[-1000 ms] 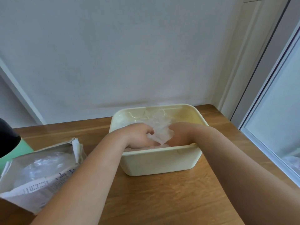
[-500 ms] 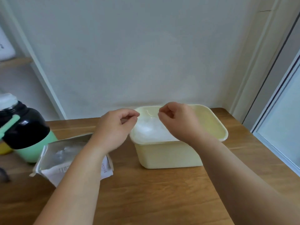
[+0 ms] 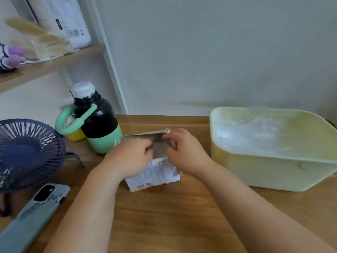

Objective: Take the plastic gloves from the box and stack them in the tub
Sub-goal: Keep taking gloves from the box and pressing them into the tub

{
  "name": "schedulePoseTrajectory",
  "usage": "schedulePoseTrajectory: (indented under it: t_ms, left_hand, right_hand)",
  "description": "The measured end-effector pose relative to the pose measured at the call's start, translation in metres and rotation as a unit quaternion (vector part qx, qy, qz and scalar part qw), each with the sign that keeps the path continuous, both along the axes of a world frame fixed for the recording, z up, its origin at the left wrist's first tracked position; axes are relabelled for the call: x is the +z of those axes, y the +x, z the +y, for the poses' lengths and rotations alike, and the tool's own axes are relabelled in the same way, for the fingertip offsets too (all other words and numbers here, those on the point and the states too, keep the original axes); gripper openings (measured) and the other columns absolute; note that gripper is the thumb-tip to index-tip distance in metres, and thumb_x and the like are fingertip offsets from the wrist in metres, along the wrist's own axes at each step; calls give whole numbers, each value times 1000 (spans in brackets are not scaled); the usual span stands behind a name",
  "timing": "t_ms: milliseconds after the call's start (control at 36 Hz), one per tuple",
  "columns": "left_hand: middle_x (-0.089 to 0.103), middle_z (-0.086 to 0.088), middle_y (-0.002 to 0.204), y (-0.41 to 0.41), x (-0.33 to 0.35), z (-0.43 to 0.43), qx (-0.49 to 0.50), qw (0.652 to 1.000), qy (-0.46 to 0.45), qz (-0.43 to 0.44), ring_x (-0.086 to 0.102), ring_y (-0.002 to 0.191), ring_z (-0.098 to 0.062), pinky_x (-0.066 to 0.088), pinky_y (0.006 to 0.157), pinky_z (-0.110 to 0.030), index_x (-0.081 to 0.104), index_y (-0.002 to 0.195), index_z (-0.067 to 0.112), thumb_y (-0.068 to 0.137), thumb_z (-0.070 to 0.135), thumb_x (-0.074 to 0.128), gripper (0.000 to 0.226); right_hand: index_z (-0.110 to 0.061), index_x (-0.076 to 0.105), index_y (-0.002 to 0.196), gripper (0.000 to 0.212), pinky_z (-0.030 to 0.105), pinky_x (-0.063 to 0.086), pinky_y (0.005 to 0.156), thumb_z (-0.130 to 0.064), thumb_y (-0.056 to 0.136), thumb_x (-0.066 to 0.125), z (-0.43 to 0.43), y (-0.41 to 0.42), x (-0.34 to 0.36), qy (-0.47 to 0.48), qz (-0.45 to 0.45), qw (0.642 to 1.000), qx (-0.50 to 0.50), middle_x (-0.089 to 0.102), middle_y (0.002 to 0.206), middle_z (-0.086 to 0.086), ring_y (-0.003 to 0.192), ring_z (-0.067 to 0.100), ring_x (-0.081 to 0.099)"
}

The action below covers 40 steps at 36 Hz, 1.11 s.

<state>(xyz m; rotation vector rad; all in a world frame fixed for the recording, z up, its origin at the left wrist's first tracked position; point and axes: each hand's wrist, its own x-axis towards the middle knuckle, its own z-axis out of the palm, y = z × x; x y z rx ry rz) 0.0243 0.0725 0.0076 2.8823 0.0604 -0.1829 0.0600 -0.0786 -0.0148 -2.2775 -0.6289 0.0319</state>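
The torn white glove box [image 3: 156, 175] lies on the wooden table at centre, its open end facing up and away. My left hand [image 3: 132, 157] is curled at the opening, fingertips inside; what they hold is hidden. My right hand [image 3: 186, 152] pinches the box's upper flap at its right corner. The pale yellow tub [image 3: 273, 173] stands to the right, apart from both hands, with a heap of clear plastic gloves [image 3: 249, 134] inside.
A black and mint bottle [image 3: 98, 123] stands just left of the box. Further left sit a dark blue desk fan [image 3: 27, 152] and a phone in a pale blue case [image 3: 34, 214]. A shelf [image 3: 51, 64] holds items at upper left. The wall is close behind.
Both hands left the tub and moved left to the glove box. The view swung left, so the tub now sits at the right and the fan and phone appear.
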Motion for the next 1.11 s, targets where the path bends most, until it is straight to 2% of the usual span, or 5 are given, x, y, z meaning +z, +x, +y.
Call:
schedulePoseTrajectory:
  t_ms: [111, 333, 639, 917, 1111]
  left_hand:
    - [54, 8, 80, 19, 8, -6, -73, 991, 22, 114, 51, 73, -9, 39, 62, -26, 45, 71, 29, 92, 22, 49, 22]
    - [64, 2, 96, 32, 3, -12, -84, 979, 36, 181, 60, 84, -16, 51, 73, -31, 62, 114, 20, 85, 19, 60, 29]
    - [62, 1, 80, 23, -9, -14, -40, 993, 105, 22, 59, 74, -18, 39, 54, -28, 66, 86, 24, 91, 13, 50, 20]
    - [56, 12, 104, 1, -11, 11, -4, 959, -107, -262, 52, 92, -9, 44, 70, -23, 62, 103, 26, 98, 20, 47, 16]
    - [64, 14, 90, 0, -15, 11, 27, 927, -255, -272, 60, 87, 1, 48, 70, -16, 58, 96, 35, 95, 27, 54, 9]
  right_hand:
    - [-15, 51, 133, 43, 6, 28, 80, -8, 92, 47, -3, 1, -10, 44, 32, 998, -14, 41, 134, 0, 95, 6, 46]
    - [-22, 47, 138, 44, 11, 19, 99, -14, 95, 39, -5, -3, -22, 67, 81, 994, -6, 25, 151, 0, 139, 5, 20]
    - [-22, 49, 136, 42, 15, 23, 100, -16, 95, 38, -5, 0, -26, 69, 74, 995, -18, 36, 145, -4, 132, 5, 32]
    - [-20, 47, 137, 51, 24, 30, 104, -18, 87, 55, -6, 1, -8, 9, 9, 1000, -22, 27, 150, 1, 135, 17, 31]
    - [-22, 62, 94, 9, 20, 37, 58, -20, 88, 55, 7, 4, 9, 13, -79, 996, 42, 58, 74, -10, 65, 7, 52]
